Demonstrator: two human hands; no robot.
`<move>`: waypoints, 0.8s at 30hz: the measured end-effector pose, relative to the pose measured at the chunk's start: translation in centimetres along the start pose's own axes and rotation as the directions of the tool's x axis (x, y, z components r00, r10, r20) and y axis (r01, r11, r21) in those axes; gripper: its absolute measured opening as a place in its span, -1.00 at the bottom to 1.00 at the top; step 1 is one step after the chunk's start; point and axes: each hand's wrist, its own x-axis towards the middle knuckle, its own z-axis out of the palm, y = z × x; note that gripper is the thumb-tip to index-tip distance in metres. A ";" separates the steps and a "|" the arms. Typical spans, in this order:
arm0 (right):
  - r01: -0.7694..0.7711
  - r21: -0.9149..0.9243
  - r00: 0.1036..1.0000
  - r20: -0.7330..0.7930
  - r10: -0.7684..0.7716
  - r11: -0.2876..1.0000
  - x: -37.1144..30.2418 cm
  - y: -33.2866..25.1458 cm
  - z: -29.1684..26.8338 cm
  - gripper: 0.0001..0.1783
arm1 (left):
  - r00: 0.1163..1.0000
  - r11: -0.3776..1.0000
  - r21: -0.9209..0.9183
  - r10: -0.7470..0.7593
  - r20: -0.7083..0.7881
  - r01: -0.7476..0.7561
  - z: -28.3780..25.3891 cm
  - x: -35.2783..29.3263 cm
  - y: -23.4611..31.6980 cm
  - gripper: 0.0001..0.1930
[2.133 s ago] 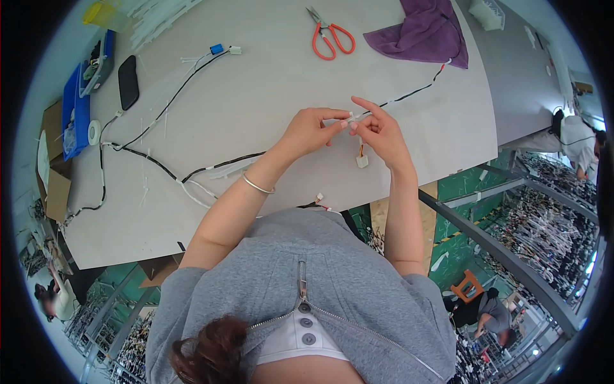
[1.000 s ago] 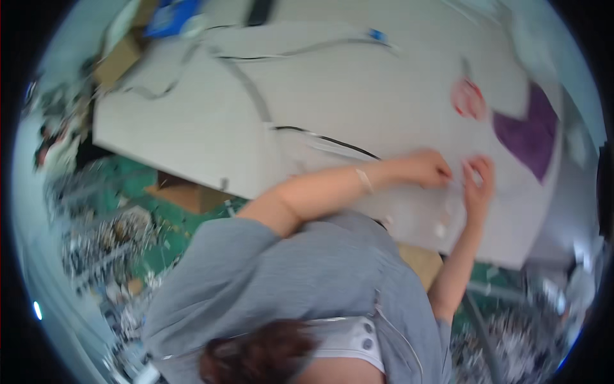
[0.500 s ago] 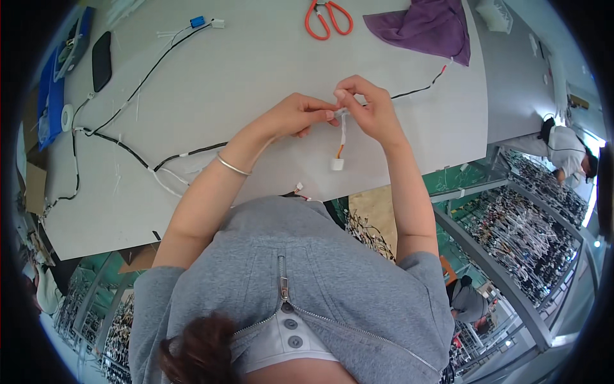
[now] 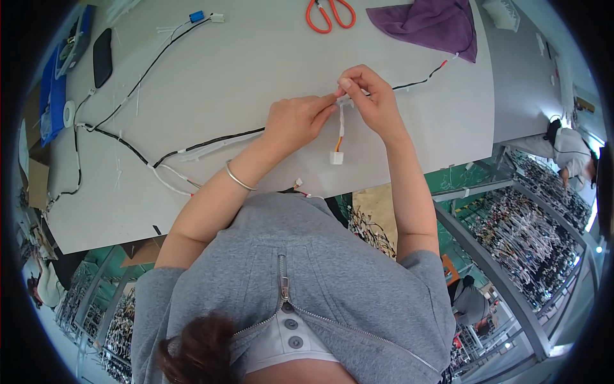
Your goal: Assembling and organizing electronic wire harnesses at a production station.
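Note:
A black-wrapped wire harness point(image 4: 220, 139) runs across the pale table and passes under my hands. My left hand point(image 4: 295, 125) is closed over it, thumb and fingers stretched toward the right hand. With thumb and index finger pinched together, my right hand point(image 4: 374, 102) grips the harness at a whitish plastic piece point(image 4: 345, 102). The fingertips of both hands nearly meet there and partly hide it. From this spot a short white-wrapped branch with orange wires hangs toward me, ending in a white connector point(image 4: 336, 158). A translucent white strip point(image 4: 208, 151) lies alongside the harness, left of my left hand.
Red-handled scissors point(image 4: 309, 19) and a purple cloth point(image 4: 422, 29) lie at the far side. Other harness branches spread left, one ending at a blue connector point(image 4: 196, 17). A black phone point(image 4: 102, 57) and a tape roll point(image 4: 68, 105) lie far left. A metal rack point(image 4: 492, 262) stands right.
Both hands have shifted slightly away from me along with the harness. The left fingers now lie straighter and closer to the right fingertips. More of the white strip shows beside the left wrist.

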 end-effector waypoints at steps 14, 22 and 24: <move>-0.030 -0.099 0.990 -0.138 0.016 0.995 -3.3 0.6 0.4 -0.84 | 0.998 0.995 0.081 0.061 -0.012 -0.060 0.8 0.0 -0.2 -0.82; 0.048 -0.289 0.981 -0.165 -0.099 0.956 -3.9 2.8 1.1 -0.82 | 0.999 0.987 0.160 0.030 0.030 -0.034 1.3 -0.4 -0.3 -0.79; 0.128 -0.153 0.964 -0.212 -0.159 0.980 -4.3 3.8 1.4 -0.84 | 0.999 0.987 0.153 0.046 0.024 -0.049 1.3 -0.3 -0.6 -0.80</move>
